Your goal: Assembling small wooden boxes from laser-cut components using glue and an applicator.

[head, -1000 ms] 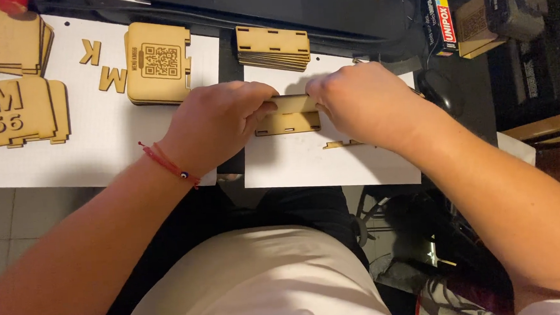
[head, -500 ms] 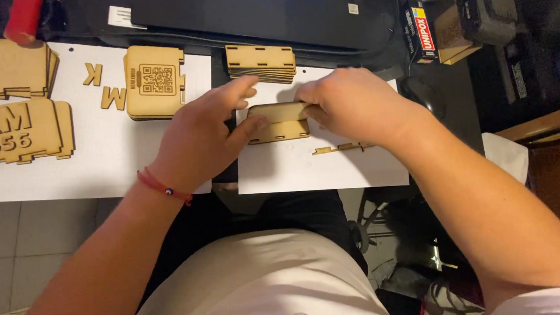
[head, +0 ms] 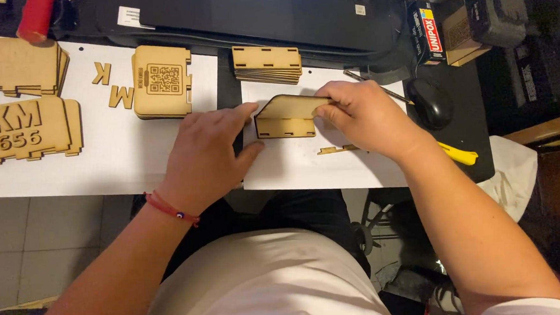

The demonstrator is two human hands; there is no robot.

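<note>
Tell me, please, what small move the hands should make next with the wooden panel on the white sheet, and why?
Probably press the left hand against the wooden panel to steady it. The right hand pinches its right end, tilting it up off the white sheet, while the left fingers only brush its left edge.

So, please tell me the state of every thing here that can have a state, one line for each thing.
left hand: open, fingertips at the wooden piece's left end
right hand: pinching the wooden piece's right end
wooden piece: held above the white sheet, part assembled
stack of panels: stacked flat, untouched
square panel: lying flat
laptop: open
mouse: resting, untouched
cut-out letters: loose on paper
</note>
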